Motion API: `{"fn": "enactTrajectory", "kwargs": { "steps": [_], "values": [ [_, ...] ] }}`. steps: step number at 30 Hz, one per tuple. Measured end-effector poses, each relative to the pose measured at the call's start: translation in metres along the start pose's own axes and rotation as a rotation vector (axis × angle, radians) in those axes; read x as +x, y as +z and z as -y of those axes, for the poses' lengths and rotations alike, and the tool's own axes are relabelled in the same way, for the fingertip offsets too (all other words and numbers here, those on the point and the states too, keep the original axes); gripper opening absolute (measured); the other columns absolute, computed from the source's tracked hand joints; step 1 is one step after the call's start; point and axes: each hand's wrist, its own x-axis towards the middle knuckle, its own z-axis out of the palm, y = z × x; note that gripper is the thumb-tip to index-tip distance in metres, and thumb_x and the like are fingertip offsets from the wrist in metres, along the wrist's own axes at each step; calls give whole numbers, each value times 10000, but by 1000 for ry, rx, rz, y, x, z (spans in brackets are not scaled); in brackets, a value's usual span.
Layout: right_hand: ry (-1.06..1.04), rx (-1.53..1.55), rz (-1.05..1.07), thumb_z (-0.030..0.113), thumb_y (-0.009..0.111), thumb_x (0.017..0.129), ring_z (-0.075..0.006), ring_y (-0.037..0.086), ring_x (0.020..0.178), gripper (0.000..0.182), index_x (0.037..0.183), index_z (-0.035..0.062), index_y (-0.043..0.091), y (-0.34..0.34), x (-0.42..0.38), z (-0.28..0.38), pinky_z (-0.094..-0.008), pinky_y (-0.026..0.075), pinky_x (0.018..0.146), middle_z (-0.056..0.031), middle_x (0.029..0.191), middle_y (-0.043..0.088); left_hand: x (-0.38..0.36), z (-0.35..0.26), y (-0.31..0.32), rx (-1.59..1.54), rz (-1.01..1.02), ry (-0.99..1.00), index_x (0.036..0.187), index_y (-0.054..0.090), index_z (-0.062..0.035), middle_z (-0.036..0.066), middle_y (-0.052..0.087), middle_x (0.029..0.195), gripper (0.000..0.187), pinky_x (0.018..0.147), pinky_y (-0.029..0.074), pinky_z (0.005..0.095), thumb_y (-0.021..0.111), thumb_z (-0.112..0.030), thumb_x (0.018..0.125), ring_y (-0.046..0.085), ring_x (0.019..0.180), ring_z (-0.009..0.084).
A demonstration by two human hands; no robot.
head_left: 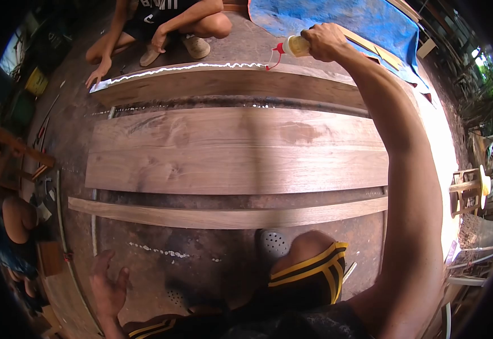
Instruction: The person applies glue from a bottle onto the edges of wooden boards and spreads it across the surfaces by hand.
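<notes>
My right hand point(326, 42) is closed around a glue bottle point(296, 46) with a red cap, tipped so its nozzle points down at the top edge of a long board point(229, 81) standing on edge. A wavy line of white glue point(184, 68) runs along that edge from the left end to the nozzle. My left hand point(109, 285) hangs low at the left, fingers apart, holding nothing. Between me and the glued board lies a wide flat wooden panel point(235, 151). Nearer still is a narrow wooden strip point(224, 217).
Across from me a person squats, one hand point(99, 73) at the glued board's left end. Another person point(17, 226) is at far left. A blue tarp point(348, 20) lies at the back right. Thin bars point(94, 226) run beneath the wood. White drips mark the floor.
</notes>
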Motion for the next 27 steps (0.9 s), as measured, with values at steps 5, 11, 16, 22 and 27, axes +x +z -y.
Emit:
{"fn": "enactTrajectory", "kwargs": {
  "steps": [5, 11, 16, 22, 27],
  "values": [
    [50, 1, 33, 107, 678, 786, -360, 738, 914, 284, 1065, 117, 726, 10, -10, -18, -464, 585, 773, -153, 964, 754, 6, -3, 3, 10, 13, 32, 1256, 627, -1, 201, 654, 1240, 519, 906, 534, 432, 785, 34, 763, 646, 1122, 399],
    [78, 3, 54, 105, 665, 794, -370, 735, 913, 289, 1077, 116, 724, 20, -29, -35, -468, 580, 770, -163, 968, 752, 12, -2, 9, 26, 42, 47, 1252, 624, 9, 214, 649, 1236, 518, 920, 532, 436, 783, 34, 759, 641, 1128, 410],
    [101, 1, 75, 103, 650, 808, -375, 734, 911, 332, 1130, 125, 726, 25, -42, -46, -472, 577, 776, -164, 974, 751, 16, -1, 14, 7, 55, 40, 1244, 624, 22, 229, 647, 1234, 507, 971, 515, 450, 779, 32, 761, 629, 1156, 434],
    [77, 26, 82, 103, 656, 807, -365, 732, 944, 362, 1163, 121, 717, 24, -45, -49, -478, 578, 788, -166, 1003, 746, 22, -9, 18, 13, 74, 57, 1244, 625, 21, 233, 646, 1220, 505, 995, 504, 458, 766, 39, 760, 625, 1158, 446],
    [90, -14, 48, 103, 664, 799, -355, 734, 945, 359, 1154, 123, 719, 30, -45, -57, -475, 580, 797, -162, 1008, 747, 24, -12, 20, -12, 87, 84, 1243, 628, 13, 232, 646, 1211, 502, 998, 501, 463, 757, 43, 759, 626, 1149, 447]
  ]
}}
